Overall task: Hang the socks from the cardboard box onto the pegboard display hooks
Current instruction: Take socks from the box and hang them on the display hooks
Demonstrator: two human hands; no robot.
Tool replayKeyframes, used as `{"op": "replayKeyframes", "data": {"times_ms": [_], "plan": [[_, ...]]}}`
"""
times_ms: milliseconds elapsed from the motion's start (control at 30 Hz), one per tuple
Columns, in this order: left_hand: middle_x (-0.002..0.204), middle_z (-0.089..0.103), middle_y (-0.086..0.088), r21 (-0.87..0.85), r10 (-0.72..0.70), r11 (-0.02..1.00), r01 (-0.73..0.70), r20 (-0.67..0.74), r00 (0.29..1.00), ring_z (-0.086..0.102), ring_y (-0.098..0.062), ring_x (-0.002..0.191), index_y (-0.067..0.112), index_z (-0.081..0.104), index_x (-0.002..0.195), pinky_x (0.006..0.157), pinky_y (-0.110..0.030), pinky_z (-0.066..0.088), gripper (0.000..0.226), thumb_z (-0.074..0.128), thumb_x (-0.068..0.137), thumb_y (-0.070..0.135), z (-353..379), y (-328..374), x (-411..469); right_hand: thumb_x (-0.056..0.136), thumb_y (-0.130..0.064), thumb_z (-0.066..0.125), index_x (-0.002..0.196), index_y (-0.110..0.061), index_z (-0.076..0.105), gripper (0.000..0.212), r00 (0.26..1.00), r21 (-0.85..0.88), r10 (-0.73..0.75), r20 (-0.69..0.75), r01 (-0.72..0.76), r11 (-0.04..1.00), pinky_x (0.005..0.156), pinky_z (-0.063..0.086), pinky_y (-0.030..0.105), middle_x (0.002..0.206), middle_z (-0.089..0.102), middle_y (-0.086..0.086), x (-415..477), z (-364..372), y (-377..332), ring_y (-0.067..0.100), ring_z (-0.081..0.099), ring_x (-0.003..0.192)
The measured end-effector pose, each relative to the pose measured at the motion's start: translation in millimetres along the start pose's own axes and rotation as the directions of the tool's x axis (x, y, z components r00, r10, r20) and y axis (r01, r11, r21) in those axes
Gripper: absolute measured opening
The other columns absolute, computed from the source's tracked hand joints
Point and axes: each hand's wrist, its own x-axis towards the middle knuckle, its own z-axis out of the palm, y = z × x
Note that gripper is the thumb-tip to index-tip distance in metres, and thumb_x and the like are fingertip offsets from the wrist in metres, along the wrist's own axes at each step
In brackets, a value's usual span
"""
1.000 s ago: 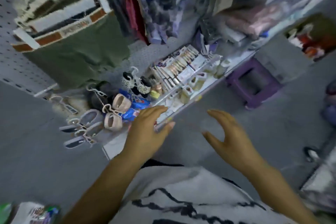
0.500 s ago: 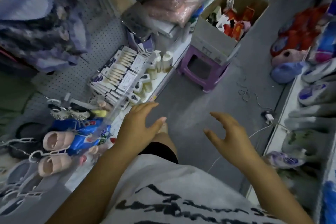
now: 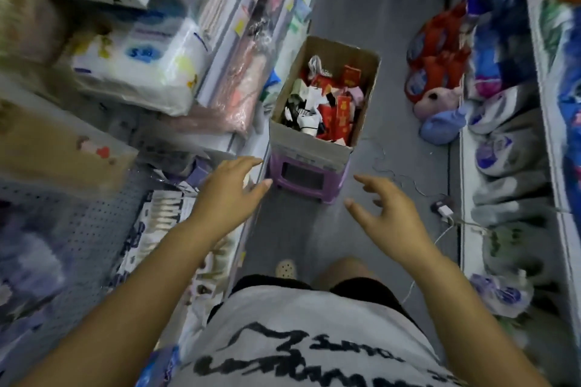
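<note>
Brown cardboard box (image 3: 309, 144), its top open, stands on a purple plastic stool (image 3: 306, 179) in a narrow shop aisle, straight ahead of the person. The socks (image 3: 327, 107) lie inside it as a loose jumble of packs with red, white and black card labels. None of them is in a hand.

Both arms reach forward at about the same height, and the 2 hands are well apart. The left hand (image 3: 228, 195) is spread, its fingers nearly straight and the thumb held out to the side. It holds nothing, and its fingertips show just beside the stool's near left corner. The right hand (image 3: 388, 214) hovers over the grey floor (image 3: 393, 135) to the right of the stool. Its fingers are apart and loosely curled, and it is likewise empty.

The pegboard (image 3: 85, 229), a grey perforated panel, runs along the lower left, with blurred goods against it. Flat card packs (image 3: 163, 214) lie on the shelf beside the left forearm. Above them are wrapped bundles in clear plastic.

On the right, grey slippers (image 3: 509, 160) line a low white shelf. Pink and blue plush slippers (image 3: 440, 116) sit on the floor beside it. A white charger (image 3: 444, 211) with its cable lies near the right hand. Below, a white shirt (image 3: 314, 339) with black lettering fills the foreground.
</note>
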Motion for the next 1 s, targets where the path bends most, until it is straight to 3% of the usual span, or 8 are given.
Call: {"op": "replayKeyframes", "data": {"times_ms": [167,333,467,567,733,833,900,1000], "plan": [[0.139,0.06,-0.008,-0.026,-0.045,0.999,0.046,0.044,0.998,0.053,-0.03,0.129,0.015,0.059,0.137,0.104,-0.04,0.044,0.05,0.067,0.094,0.04,10,19,92,0.091,-0.036,0.07,0.134,-0.023,0.06,0.046,0.992,0.074,0.115,0.048,-0.118,0.99,0.095,0.045,0.022,0.126,0.059,-0.008,79,-16,23,0.004,0.055,0.111],[0.138,0.061,-0.009,-0.14,-0.236,0.961,0.24,0.046,0.971,0.055,-0.029,0.127,0.013,0.057,0.136,0.097,-0.031,0.041,0.049,0.067,0.095,0.037,35,40,161,0.092,-0.034,0.07,0.129,-0.022,0.062,0.039,0.98,0.093,0.144,0.139,-0.158,0.983,0.096,0.05,0.025,0.126,0.064,-0.008,183,-32,47,0.006,0.06,0.11],[0.138,0.059,-0.01,-0.21,-0.362,0.908,0.361,0.034,0.931,0.054,-0.024,0.125,0.01,0.056,0.136,0.095,-0.027,0.039,0.049,0.067,0.095,0.035,51,52,207,0.094,-0.03,0.069,0.133,-0.016,0.058,0.043,0.908,0.174,0.226,0.354,-0.301,0.938,0.077,0.05,0.008,0.122,0.063,-0.004,269,-37,55,0.006,0.061,0.103],[0.131,0.062,-0.009,-0.236,-0.429,0.876,0.421,0.02,0.903,0.055,-0.018,0.111,0.01,0.059,0.131,0.085,-0.022,0.034,0.042,0.065,0.097,0.033,68,47,248,0.095,-0.032,0.067,0.136,-0.015,0.055,0.045,0.84,0.252,0.323,0.436,-0.459,0.852,0.091,0.052,0.024,0.124,0.064,0.0,334,-14,76,0.013,0.062,0.109],[0.152,0.046,-0.012,-0.216,-0.543,0.811,0.544,0.07,0.837,0.044,-0.032,0.139,0.012,0.037,0.151,0.112,-0.044,0.039,0.075,0.062,0.093,0.052,100,17,310,0.098,-0.032,0.061,0.133,-0.009,0.055,0.042,0.767,0.342,0.57,0.294,-0.641,0.687,0.1,0.049,0.041,0.124,0.063,0.008,408,54,116,0.025,0.06,0.113],[0.143,0.054,-0.011,-0.22,-0.584,0.769,0.6,0.142,0.799,0.054,-0.032,0.129,0.015,0.041,0.146,0.107,-0.048,0.046,0.077,0.058,0.088,0.063,122,-3,337,0.098,-0.03,0.058,0.139,-0.006,0.051,0.048,0.709,0.388,0.681,0.186,-0.69,0.612,0.106,0.046,0.046,0.132,0.062,0.016,443,88,148,0.034,0.059,0.121],[0.125,0.064,-0.005,-0.214,-0.577,0.769,0.602,0.173,0.798,0.062,-0.028,0.112,0.018,0.051,0.13,0.097,-0.047,0.052,0.063,0.056,0.088,0.064,134,-11,347,0.091,-0.04,0.059,0.146,-0.01,0.044,0.063,0.704,0.4,0.7,0.124,-0.681,0.614,0.109,0.044,0.049,0.139,0.059,0.015,464,104,172,0.034,0.056,0.128],[0.121,0.064,-0.008,-0.123,-0.56,0.808,0.577,0.149,0.815,0.061,-0.031,0.109,0.014,0.051,0.123,0.091,-0.047,0.052,0.055,0.055,0.093,0.06,146,-19,349,0.093,-0.043,0.061,0.149,-0.013,0.04,0.067,0.707,0.373,0.697,0.124,-0.684,0.627,0.112,0.041,0.048,0.145,0.053,0.014,480,116,183,0.032,0.051,0.132]]}}
